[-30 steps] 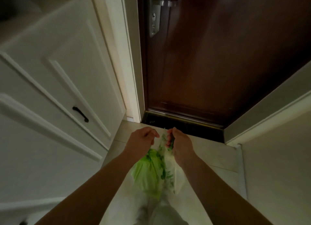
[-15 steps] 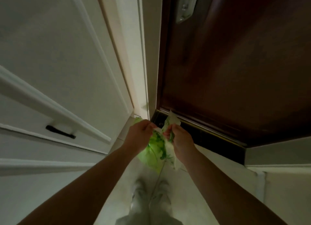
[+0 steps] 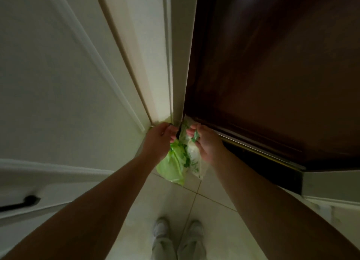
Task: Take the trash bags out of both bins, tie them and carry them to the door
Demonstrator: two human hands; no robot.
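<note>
Two trash bags hang side by side just in front of the dark brown door (image 3: 272,74). My left hand (image 3: 158,141) grips the top of the bright green trash bag (image 3: 172,167). Closed on the neck of the white trash bag (image 3: 194,158) with green print is my right hand (image 3: 207,143). Both bags hang low over the pale tiled floor (image 3: 204,205), close to the door's bottom corner and the cream door frame (image 3: 155,65). I cannot tell whether they touch the floor. The bags' knots are hidden by my fingers.
A white panelled cabinet (image 3: 58,84) with a black handle (image 3: 19,203) fills the left side. A white wall and skirting board (image 3: 331,201) stand on the right. My two feet in light shoes (image 3: 177,238) are on the tiles below.
I have moved closer to the door and my view has tilted further down. Both hands with the bags have gone forward toward the door's bottom left corner; my feet have come into view.
</note>
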